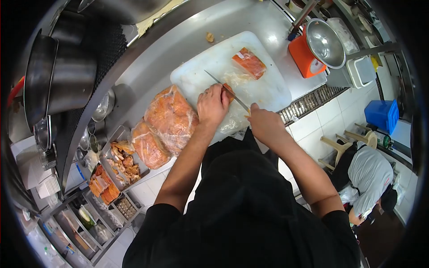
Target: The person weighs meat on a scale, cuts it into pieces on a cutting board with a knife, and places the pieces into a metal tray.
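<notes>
On the white cutting board (pixel 192 71), my left hand (pixel 213 105) presses its closed fingers on a small orange-brown piece of meat (pixel 229 91). My right hand (pixel 266 125) is wrapped round the handle of a long knife (pixel 237 100), whose blade lies slanted across the board beside my left fingers, against the piece. Further up the board rests a wrapped orange block (pixel 249 63). Clear plastic film (pixel 233 120) spreads near my right hand. Left of the board are a large plastic-wrapped slab of meat (pixel 172 118) and a smaller wrapped one (pixel 149 145).
An orange scale (pixel 304 56) with a steel bowl (pixel 325 42) stands at the upper right. Trays of meat scraps (pixel 124 166) and orange slices (pixel 104 184) are at the lower left. Another person (pixel 368 172) bends near a blue bin (pixel 381 115) at the right.
</notes>
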### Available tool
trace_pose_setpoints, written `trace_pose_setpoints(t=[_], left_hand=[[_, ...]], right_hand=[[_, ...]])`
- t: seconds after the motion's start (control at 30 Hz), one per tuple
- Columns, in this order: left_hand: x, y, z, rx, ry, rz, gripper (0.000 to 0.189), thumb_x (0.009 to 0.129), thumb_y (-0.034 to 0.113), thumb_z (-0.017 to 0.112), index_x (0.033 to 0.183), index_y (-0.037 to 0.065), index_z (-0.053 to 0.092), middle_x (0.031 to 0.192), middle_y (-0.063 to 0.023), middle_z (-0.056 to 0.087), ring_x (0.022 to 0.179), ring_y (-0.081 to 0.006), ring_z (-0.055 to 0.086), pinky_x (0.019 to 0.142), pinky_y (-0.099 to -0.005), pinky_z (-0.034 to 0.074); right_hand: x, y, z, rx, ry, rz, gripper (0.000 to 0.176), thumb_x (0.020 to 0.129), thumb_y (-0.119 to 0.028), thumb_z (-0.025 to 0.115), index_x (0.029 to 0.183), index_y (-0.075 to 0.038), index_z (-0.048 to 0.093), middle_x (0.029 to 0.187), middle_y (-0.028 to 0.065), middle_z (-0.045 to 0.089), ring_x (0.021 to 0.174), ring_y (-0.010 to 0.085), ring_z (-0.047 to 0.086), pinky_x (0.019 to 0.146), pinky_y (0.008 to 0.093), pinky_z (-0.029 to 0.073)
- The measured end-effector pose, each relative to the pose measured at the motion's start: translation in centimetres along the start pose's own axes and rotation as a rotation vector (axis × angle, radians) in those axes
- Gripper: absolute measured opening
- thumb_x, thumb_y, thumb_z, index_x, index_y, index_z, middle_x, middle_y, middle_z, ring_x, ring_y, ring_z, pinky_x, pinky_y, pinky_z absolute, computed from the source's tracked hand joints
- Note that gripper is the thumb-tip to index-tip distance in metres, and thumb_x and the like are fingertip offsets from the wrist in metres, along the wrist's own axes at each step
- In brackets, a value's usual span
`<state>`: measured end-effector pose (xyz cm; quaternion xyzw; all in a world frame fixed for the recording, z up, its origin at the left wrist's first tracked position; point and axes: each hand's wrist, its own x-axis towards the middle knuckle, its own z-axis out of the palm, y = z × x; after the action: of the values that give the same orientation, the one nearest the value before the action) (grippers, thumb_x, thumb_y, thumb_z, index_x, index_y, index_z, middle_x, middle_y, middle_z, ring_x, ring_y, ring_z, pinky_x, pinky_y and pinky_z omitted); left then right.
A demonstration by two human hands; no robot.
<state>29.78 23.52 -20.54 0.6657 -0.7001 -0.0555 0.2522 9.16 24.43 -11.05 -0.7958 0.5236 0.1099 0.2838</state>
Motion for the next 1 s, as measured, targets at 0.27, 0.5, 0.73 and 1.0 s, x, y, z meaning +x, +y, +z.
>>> trace_pose_setpoints(t=[0.27,0.5,0.73,1.0], left_hand=[[-0.1,0.2,-0.2,-0.048,-0.05,-0.04,0.023,0.094,0.018,0.064,0.114,0.007,0.061,0.103,-0.0132,0.069,0.094,-0.0352,0.068,0.084,-0.047,0.052],[0.9,1.6,-3.1,-0.021,-0.291,-0.291,0.04,0.102,0.02,0.057,0.137,0.004,0.047,0.123,-0.0235,0.061,0.104,-0.0474,0.066,0.091,-0.0544,0.054],[-1.2,2.5,-3.4,-0.053,-0.313,-0.549,0.044,0.103,0.021,0.053,0.142,0.004,0.041,0.13,-0.0296,0.053,0.105,-0.0528,0.064,0.092,-0.0591,0.053],[-2.1,3.1,-0.9,-0.024,-0.135,-0.195,0.028,0.099,0.014,0.057,0.124,0.002,0.055,0.127,-0.0229,0.056,0.116,-0.045,0.056,0.099,-0.0547,0.046]], right_hand=[[6.8,-0.4,5.8,0.157,0.067,0.05,0.029,0.103,-0.024,0.058,0.115,0.001,0.051,0.094,0.0217,0.074,0.089,0.0408,0.074,0.078,0.0523,0.058],[6.6,1.5,3.6,0.107,0.08,-0.027,0.032,0.102,-0.026,0.062,0.117,0.0,0.053,0.096,0.0218,0.074,0.091,0.0388,0.074,0.079,0.0501,0.058],[-0.4,3.0,1.1,0.112,0.058,0.028,0.03,0.101,-0.023,0.062,0.115,0.002,0.055,0.091,0.0215,0.074,0.087,0.0379,0.075,0.076,0.0492,0.059],[-8.0,2.1,1.3,0.188,-0.018,0.072,0.023,0.101,-0.019,0.06,0.107,0.002,0.053,0.079,0.0192,0.073,0.075,0.0382,0.074,0.067,0.0485,0.058]])
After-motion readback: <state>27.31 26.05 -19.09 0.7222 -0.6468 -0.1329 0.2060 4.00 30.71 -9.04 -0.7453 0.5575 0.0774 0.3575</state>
